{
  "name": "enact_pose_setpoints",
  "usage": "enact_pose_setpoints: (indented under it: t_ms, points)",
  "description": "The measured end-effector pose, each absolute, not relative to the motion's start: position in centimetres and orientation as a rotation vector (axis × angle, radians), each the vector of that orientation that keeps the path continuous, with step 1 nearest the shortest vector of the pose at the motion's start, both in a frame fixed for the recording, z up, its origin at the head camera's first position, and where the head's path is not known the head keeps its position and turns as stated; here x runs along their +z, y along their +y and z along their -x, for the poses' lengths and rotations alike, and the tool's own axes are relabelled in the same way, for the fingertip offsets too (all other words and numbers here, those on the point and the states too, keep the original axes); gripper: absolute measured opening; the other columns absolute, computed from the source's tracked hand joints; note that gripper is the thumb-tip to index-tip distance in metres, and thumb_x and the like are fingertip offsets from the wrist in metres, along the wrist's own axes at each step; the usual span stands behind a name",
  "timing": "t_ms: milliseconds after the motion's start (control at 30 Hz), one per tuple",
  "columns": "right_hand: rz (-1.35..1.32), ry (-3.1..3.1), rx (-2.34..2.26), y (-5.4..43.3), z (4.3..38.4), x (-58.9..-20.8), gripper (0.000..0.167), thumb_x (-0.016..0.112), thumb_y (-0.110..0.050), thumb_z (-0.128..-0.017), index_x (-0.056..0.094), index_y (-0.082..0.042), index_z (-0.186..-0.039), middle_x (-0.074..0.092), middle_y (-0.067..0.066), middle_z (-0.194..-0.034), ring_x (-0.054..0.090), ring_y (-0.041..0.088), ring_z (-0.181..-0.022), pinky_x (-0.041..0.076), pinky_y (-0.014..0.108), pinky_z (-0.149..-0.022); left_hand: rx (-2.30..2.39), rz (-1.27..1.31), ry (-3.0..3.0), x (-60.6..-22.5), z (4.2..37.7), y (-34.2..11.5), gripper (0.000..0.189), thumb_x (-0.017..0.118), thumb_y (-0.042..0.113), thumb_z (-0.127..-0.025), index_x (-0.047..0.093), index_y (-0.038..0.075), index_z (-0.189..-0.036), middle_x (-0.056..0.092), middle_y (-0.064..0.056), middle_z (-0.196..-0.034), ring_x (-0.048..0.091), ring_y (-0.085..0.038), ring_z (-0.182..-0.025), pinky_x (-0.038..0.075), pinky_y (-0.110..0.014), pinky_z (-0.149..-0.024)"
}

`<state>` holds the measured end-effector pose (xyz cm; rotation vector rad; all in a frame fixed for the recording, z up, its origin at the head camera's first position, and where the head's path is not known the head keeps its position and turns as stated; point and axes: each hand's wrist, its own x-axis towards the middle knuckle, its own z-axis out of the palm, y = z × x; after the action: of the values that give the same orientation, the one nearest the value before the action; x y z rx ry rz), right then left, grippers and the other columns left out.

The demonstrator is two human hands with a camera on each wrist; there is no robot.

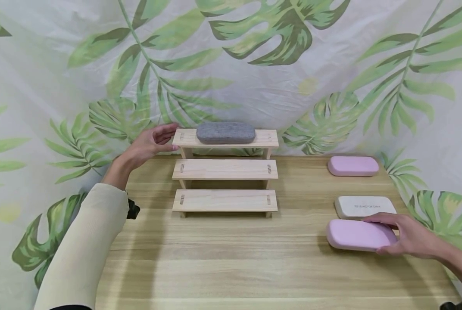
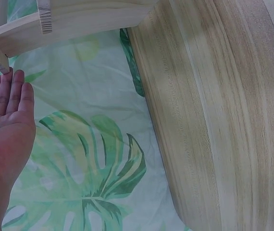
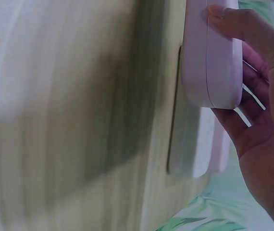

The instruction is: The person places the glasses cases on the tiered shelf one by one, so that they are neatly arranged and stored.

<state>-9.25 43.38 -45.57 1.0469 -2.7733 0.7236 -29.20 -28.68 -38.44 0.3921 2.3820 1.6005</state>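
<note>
My right hand (image 1: 413, 237) grips a pink glasses case (image 1: 360, 234) by its right end, thumb on the near side and fingers on the far side. In the right wrist view the held case (image 3: 211, 57), with a seam along its side, hangs above the table. My left hand (image 1: 147, 144) touches the left end of the top tier of a three-step wooden stand (image 1: 225, 169). In the left wrist view its fingers (image 2: 14, 94) reach out fairly straight to the board's end. A grey glasses case (image 1: 226, 132) lies on that top tier.
On the table's right side, a white glasses case (image 1: 364, 206) with printed lettering lies just behind the held one, and another pink case (image 1: 353, 166) sits farther back. Bare wood table (image 1: 223, 267) spreads before the stand. A leaf-patterned cloth (image 1: 254, 86) hangs behind.
</note>
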Motion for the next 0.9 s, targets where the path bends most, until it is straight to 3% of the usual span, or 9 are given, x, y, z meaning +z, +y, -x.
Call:
enact_pose_setpoints:
  t_ms: [133, 433, 900]
  points:
    - [-1.071, -2.774, 0.72, 42.6, 9.8, -44.7, 0.078, 0.106, -0.029, -0.056, 0.075, -0.023, -0.128, 0.075, -0.014, -0.121, 0.059, -0.008, -0.115, 0.036, 0.001, -0.094, 1.6, -0.395, 2.381, -38.5, 29.2, -28.7, 0.076, 0.077, 0.016, -0.1, 0.039, 0.016, -0.166, 0.036, -0.003, -0.171, 0.033, -0.023, -0.158, 0.037, -0.038, -0.126]
    - [-1.148, -2.722, 0.71, 40.9, 11.4, -43.3, 0.076, 0.105, -0.027, -0.057, 0.075, -0.023, -0.127, 0.075, -0.013, -0.119, 0.062, -0.005, -0.113, 0.039, 0.002, -0.093, 1.599, -0.394, 2.385, -38.5, 29.2, -28.7, 0.076, 0.078, 0.017, -0.099, 0.04, 0.017, -0.165, 0.039, -0.004, -0.17, 0.035, -0.023, -0.157, 0.044, -0.027, -0.12]
    - [-1.161, -2.742, 0.692, 38.1, 13.6, -41.0, 0.075, 0.105, -0.03, -0.06, 0.075, -0.024, -0.129, 0.076, -0.01, -0.121, 0.065, -0.002, -0.109, 0.042, 0.005, -0.088, 1.603, -0.394, 2.379, -38.5, 29.2, -28.7, 0.076, 0.078, 0.017, -0.099, 0.04, 0.017, -0.165, 0.04, -0.004, -0.169, 0.035, -0.024, -0.157, 0.046, -0.023, -0.117]
